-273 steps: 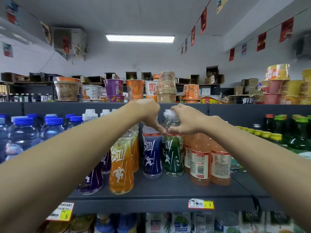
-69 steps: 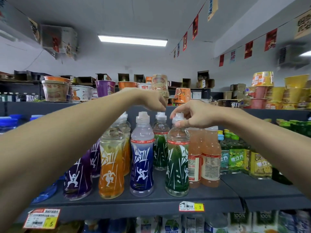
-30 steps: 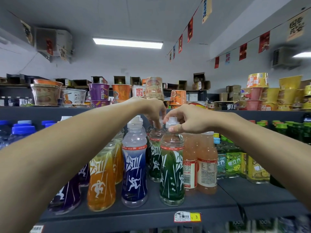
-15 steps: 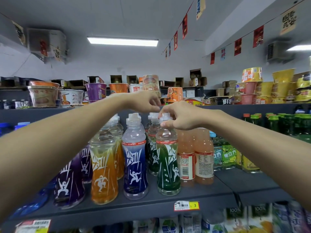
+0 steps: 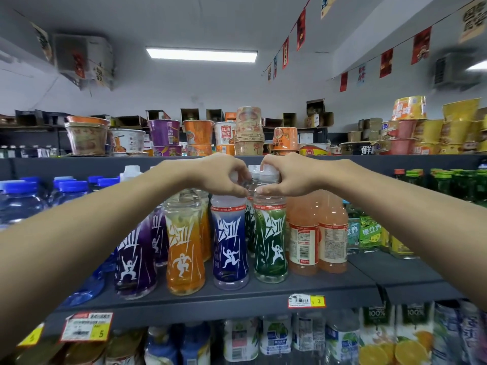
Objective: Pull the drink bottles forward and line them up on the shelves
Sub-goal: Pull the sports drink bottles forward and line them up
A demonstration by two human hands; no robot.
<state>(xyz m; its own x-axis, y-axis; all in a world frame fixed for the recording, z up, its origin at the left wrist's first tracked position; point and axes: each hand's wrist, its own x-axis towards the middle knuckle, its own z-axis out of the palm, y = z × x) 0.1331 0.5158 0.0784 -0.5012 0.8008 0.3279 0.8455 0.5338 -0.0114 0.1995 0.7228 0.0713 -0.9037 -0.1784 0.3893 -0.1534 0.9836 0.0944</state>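
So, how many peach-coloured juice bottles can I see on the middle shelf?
2. One peach bottle stands just right of the green bottle, the second peach bottle beside it, further right. More may be hidden behind them.

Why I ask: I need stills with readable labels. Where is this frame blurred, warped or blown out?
Head view: the blue bottle and green bottle at centre are sharp; head view: the hanging box top left and the wall unit top right smear; head view: the ceiling light is blown out white, and the lower-left price tag is soft.
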